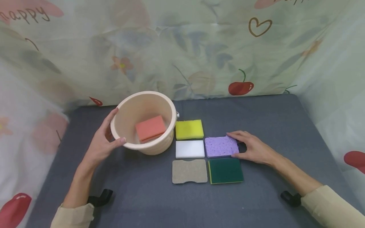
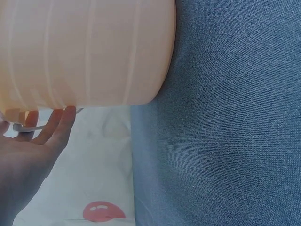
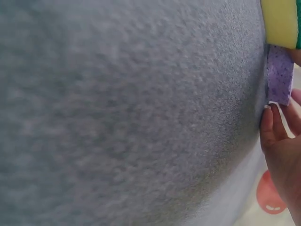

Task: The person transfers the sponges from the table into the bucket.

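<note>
On the left stands a cream bucket [image 1: 154, 148], tilted slightly in view, with a coral-red sponge [image 1: 151, 128] inside. My left hand [image 1: 99, 142] grips the bucket's left rim, thumb over the edge and fingers along the outer wall; the left wrist view shows those fingers against the ribbed bucket [image 2: 94, 52]. My right hand [image 1: 255, 147] holds the right end of a purple sponge [image 1: 220, 146] between thumb and fingers. That sponge lies flat on the table. In the right wrist view the purple sponge [image 3: 279, 77] shows beside the curled fingers.
Between bucket and right hand lie a yellow sponge [image 1: 189, 129], a white sponge [image 1: 189, 149], a grey notched sponge [image 1: 189, 171] and a green-topped scouring sponge [image 1: 226, 171]. A dark grey cloth [image 1: 148, 199] covers the table. Patterned curtains [image 1: 182, 47] hang behind and at both sides.
</note>
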Demonstrator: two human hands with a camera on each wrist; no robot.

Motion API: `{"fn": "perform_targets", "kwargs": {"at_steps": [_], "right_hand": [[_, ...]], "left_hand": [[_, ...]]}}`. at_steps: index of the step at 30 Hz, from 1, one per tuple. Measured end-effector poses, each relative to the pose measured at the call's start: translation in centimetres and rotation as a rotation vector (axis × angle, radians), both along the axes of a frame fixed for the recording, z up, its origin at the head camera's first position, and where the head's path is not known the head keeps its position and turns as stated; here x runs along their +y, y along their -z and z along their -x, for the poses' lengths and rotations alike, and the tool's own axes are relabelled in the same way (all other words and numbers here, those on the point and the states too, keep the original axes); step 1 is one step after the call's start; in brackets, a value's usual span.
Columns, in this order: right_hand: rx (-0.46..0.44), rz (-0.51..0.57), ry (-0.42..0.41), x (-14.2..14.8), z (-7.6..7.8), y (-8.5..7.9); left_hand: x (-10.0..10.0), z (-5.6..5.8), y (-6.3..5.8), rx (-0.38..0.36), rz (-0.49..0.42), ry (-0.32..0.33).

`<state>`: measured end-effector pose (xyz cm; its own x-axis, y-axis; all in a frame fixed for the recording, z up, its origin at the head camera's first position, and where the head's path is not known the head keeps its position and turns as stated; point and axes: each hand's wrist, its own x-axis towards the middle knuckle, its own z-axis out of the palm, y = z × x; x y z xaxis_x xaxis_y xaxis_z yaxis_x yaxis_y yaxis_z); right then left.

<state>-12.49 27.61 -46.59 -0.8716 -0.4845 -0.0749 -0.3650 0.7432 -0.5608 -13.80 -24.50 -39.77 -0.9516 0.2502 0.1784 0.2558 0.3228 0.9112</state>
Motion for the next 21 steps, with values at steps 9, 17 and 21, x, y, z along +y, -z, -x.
{"fn": "perform_targets", "kwargs": {"at_steps": [9, 17, 21], "right_hand": [[0.019, -0.017, -0.053, -1.4, 0.9, -0.1], [0.043, -0.008, -0.074, -2.1, 1.4, 0.0], [0.031, -0.010, -0.054, -1.9, 1.4, -0.5]], "left_hand": [[-0.2, 0.0, 0.1, 0.004, 0.002, -0.009], [-0.1, 0.1, 0.2, -0.001, -0.008, 0.002], [-0.1, 0.1, 0.2, 0.005, 0.000, 0.001]]}}
